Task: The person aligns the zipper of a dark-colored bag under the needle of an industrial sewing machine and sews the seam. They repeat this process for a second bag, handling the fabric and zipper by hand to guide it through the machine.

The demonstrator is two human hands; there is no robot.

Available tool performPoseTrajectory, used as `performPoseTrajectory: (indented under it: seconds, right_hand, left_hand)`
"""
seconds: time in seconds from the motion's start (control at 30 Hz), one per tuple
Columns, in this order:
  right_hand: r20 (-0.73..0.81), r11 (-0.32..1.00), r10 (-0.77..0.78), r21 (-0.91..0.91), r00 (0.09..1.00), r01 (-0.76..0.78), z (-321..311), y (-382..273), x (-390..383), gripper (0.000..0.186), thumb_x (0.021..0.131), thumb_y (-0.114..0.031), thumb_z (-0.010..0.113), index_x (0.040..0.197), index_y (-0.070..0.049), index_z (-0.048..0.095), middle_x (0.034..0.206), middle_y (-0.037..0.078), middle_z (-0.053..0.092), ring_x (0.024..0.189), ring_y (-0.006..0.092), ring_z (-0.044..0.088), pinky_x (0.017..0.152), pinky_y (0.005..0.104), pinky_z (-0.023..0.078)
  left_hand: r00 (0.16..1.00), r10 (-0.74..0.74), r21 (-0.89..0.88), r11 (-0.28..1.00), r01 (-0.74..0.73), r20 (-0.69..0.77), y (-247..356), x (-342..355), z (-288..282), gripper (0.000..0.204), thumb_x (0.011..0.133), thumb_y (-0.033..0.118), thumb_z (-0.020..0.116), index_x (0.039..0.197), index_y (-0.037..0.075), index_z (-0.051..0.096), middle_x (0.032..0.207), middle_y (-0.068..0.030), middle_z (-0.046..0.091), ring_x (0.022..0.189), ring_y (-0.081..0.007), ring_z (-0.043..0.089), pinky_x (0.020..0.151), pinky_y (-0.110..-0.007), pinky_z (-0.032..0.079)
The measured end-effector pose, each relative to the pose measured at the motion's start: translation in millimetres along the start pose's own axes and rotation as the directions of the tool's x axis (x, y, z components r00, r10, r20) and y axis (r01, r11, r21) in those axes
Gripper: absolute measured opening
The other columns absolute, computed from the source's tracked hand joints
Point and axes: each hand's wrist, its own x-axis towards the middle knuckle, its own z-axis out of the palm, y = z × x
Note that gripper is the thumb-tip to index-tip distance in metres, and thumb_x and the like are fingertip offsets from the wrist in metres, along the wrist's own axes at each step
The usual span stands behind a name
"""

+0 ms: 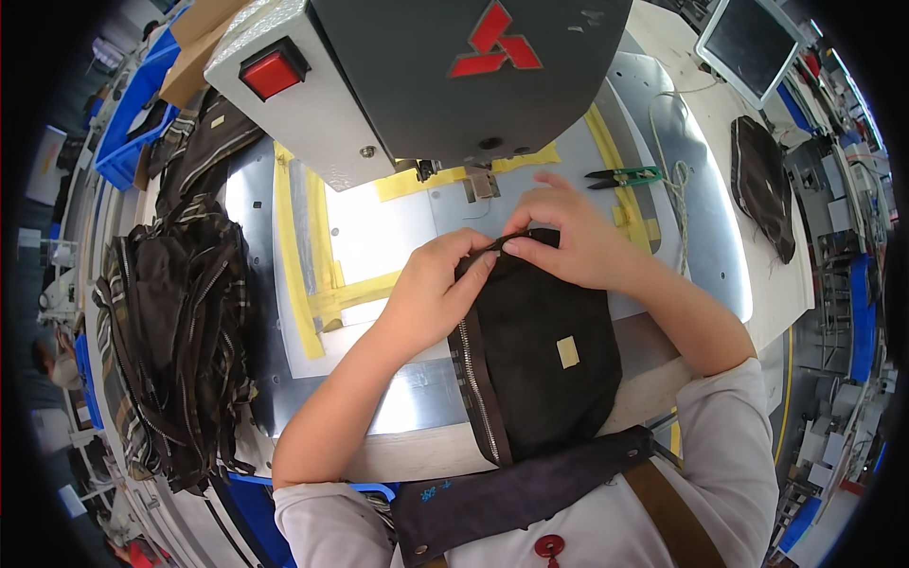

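A dark brown pouch (535, 360) with a silver zipper down its left side and a small beige patch lies at the front edge of the metal worktable (708, 265). Both hands grip its top edge: my left hand (440, 284) pinches it with the thumb pointing up, and my right hand (578, 237) pinches just right of that, its upper fingers curled. Just beyond them is the machine's needle area (426, 170), under a large grey head (473, 85). Green-handled snips (636, 176) lie right of my hands beside a loose cord.
A pile of dark zippered pieces (175, 350) covers the left side. Another dark pouch (762, 185) lies at the right, below a screen (743, 43). Blue bins (133, 128) and cardboard sit back left. Yellow tape (303, 293) lines the plate. Another person (59, 364) is at far left.
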Motion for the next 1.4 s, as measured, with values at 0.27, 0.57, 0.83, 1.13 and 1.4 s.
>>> performPoseTrajectory:
  seconds: [0.27,0.57,0.83,1.13,1.4]
  right_hand:
    - [0.001,0.885,-0.390,-0.276,0.921,0.375,-6.6,-5.3,8.9,0.021,0.071,-0.016,0.078,0.086,-0.014,0.063,0.096,-0.003,0.056,0.096,0.0197,0.056,0.109,0.0515,0.029]
    - [0.016,0.974,-0.218,-0.062,0.976,0.219,-14.0,-3.1,10.5,0.014,0.073,-0.010,0.073,0.079,-0.010,0.061,0.092,0.002,0.056,0.094,0.0227,0.055,0.096,0.0400,0.039]
    - [-0.008,0.989,0.097,0.113,0.995,-0.095,-1.3,-11.4,2.9,0.012,0.076,-0.010,0.069,0.083,-0.006,0.061,0.087,0.008,0.062,0.083,0.0273,0.060,0.076,0.0357,0.048]
    - [0.078,0.867,0.302,0.391,0.950,-0.308,-0.7,-15.1,3.5,0.017,0.078,-0.003,0.071,0.092,-0.002,0.060,0.086,0.005,0.061,0.083,0.0118,0.060,0.075,0.0290,0.049]
    - [-0.083,0.947,-0.318,-0.082,0.944,0.312,-2.7,-19.3,-6.8,0.018,0.072,-0.004,0.075,0.087,-0.007,0.065,0.081,0.004,0.058,0.074,0.0215,0.059,0.062,0.0303,0.047]
  left_hand:
    - [0.998,-0.060,0.009,0.998,0.060,0.031,-0.6,2.8,0.4,0.014,0.093,0.013,0.059,0.096,-0.001,0.061,0.072,-0.0049,0.058,0.066,-0.0091,0.047,0.062,-0.025,0.041]
    - [0.992,-0.122,0.056,0.991,0.120,0.039,5.1,3.3,-1.4,0.014,0.091,0.013,0.061,0.095,-0.001,0.061,0.073,-0.0050,0.059,0.066,-0.0098,0.049,0.062,-0.025,0.042]
    - [1.000,-0.025,0.074,0.997,0.025,0.004,3.1,2.9,2.2,0.014,0.091,0.012,0.060,0.096,-0.002,0.061,0.075,-0.0089,0.061,0.067,-0.0128,0.052,0.064,-0.027,0.044]
    - [1.000,0.013,0.094,0.995,-0.010,-0.026,-2.2,2.3,4.0,0.015,0.084,0.011,0.069,0.092,-0.001,0.063,0.078,-0.0126,0.063,0.064,-0.0216,0.058,0.061,-0.030,0.047]
    - [0.942,0.309,0.205,0.938,-0.280,-0.128,-5.8,-3.0,4.0,0.019,0.072,-0.003,0.072,0.088,0.003,0.064,0.081,-0.0070,0.063,0.067,-0.0229,0.063,0.059,-0.030,0.050]
